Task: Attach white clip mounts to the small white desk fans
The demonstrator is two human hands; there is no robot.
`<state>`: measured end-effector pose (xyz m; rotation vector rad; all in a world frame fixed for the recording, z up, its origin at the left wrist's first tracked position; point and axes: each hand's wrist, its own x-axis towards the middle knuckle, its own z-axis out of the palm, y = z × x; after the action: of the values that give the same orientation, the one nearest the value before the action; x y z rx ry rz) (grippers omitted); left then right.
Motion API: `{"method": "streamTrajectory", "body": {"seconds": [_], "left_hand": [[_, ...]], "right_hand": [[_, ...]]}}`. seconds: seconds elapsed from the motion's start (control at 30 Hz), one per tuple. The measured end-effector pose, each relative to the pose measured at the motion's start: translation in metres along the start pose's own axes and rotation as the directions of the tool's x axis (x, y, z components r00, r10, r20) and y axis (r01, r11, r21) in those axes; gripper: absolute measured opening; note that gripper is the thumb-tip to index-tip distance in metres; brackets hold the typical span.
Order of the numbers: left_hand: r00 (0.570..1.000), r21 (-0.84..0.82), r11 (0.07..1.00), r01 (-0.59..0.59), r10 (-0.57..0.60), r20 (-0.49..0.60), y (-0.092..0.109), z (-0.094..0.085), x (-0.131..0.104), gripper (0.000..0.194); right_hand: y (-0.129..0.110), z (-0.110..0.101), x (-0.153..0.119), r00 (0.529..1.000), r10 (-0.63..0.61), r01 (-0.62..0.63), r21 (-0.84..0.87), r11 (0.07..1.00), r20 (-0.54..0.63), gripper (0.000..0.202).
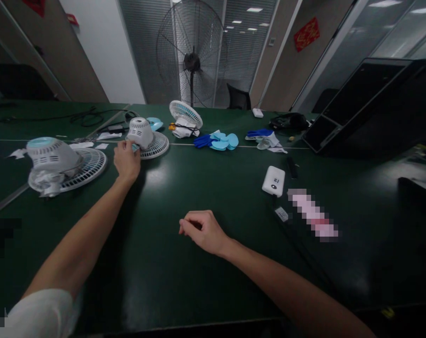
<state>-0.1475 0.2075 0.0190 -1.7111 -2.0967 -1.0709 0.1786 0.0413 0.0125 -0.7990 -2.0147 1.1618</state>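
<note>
My left hand (127, 162) is closed at the near left side of a small white fan (141, 133), which lies on its round grille. Something small and light blue shows at its fingertips, too small to name. Over the middle of the green table (156, 263), my right hand (203, 229) has its fingers curled and pressed together, with nothing visible in them. A larger white fan (54, 157) lies grille down at the left. Behind and between the hands, another white fan (185, 118) stands tilted, with a dark cord around its base.
Light blue fan blades (225, 141) lie beside a blue glove (203, 141). Farther right are another glove (265, 136), a white device (274, 181), a pixelated pink item (313, 213) and a large black case (367, 108). Cables (89, 116) cross the back left.
</note>
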Motion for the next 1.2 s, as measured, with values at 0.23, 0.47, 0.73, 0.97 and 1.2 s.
{"method": "streamTrajectory", "body": {"seconds": [0.23,0.47,0.73,0.97,1.2], "left_hand": [[0.9,0.107,0.894,-0.435,0.429,0.074,0.023,-0.038,-0.074,0.061],[0.929,-0.468,0.832,-0.296,0.366,0.063,0.098,-0.068,-0.126,0.034],[0.726,-0.879,-0.062,0.472,-0.538,0.428,0.16,-0.021,-0.011,0.017],[0.511,-0.759,-0.157,0.632,-0.652,0.561,0.13,0.015,-0.013,0.028],[0.588,-0.732,0.154,0.663,-0.712,0.384,0.102,0.018,-0.016,0.026]], "right_hand": [[-0.001,-0.004,0.0,1.0,-0.004,0.004,-0.026,1.0,0.011,0.031],[-0.024,0.036,-0.016,0.958,-0.144,0.125,0.091,0.988,0.246,0.042],[-0.05,0.073,-0.042,0.946,-0.239,0.231,0.063,0.971,0.217,0.089],[-0.054,0.053,-0.028,0.949,-0.316,0.311,-0.147,0.939,-0.014,0.054],[-0.034,0.075,-0.034,0.764,-0.573,0.631,-0.155,0.76,0.297,0.023]]}}
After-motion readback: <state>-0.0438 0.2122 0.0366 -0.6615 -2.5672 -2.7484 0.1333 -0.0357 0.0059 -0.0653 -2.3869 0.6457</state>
